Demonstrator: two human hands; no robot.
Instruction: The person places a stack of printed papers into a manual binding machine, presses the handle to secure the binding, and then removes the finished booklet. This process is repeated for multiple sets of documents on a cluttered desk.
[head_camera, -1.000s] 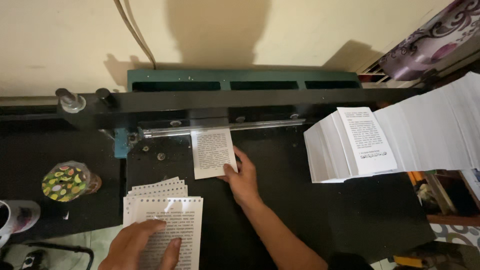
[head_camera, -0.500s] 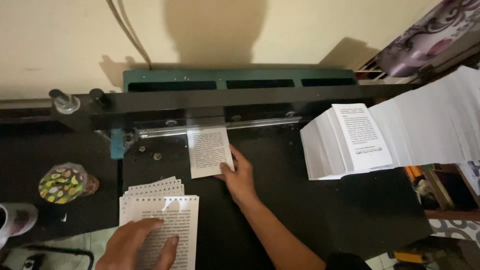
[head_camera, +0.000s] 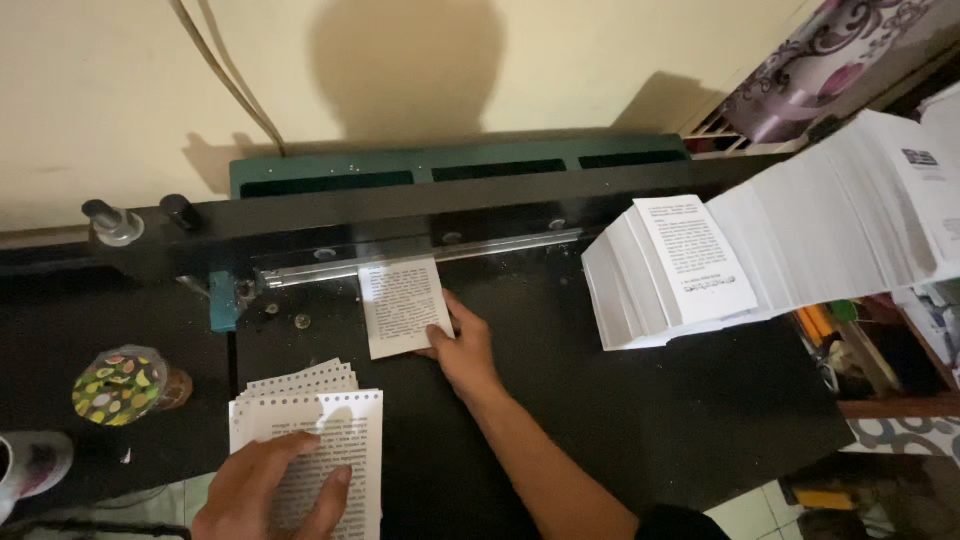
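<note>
Up near the machine, the right hand (head_camera: 462, 345) lies flat on the black worktop (head_camera: 650, 410), fingers stretched and loosely spread, their tips pressing the right edge of a small printed booklet (head_camera: 405, 305). It grips nothing; it only touches that edge. The booklet sits just to the left of this hand, its top end pushed under the metal bar (head_camera: 420, 255) of the green punching machine (head_camera: 450, 170) directly ahead of the fingers.

Closer to the body and off to the left, the left hand (head_camera: 270, 490) rests palm down, fingers open and splayed, on top of a fanned stack of punched pages (head_camera: 310, 420). The row of holes along the pages' top edge shows just beyond the fingertips. Whether the thumb curls under the stack cannot be told.

Well to the right of the right hand, a tall pile of printed booklets (head_camera: 670, 270) leans against a long row of white paper (head_camera: 840, 230). To the left of the left hand stands a small jar with a patterned lid (head_camera: 120, 383). Two dark knobs (head_camera: 140, 217) sit at the machine's left end.
</note>
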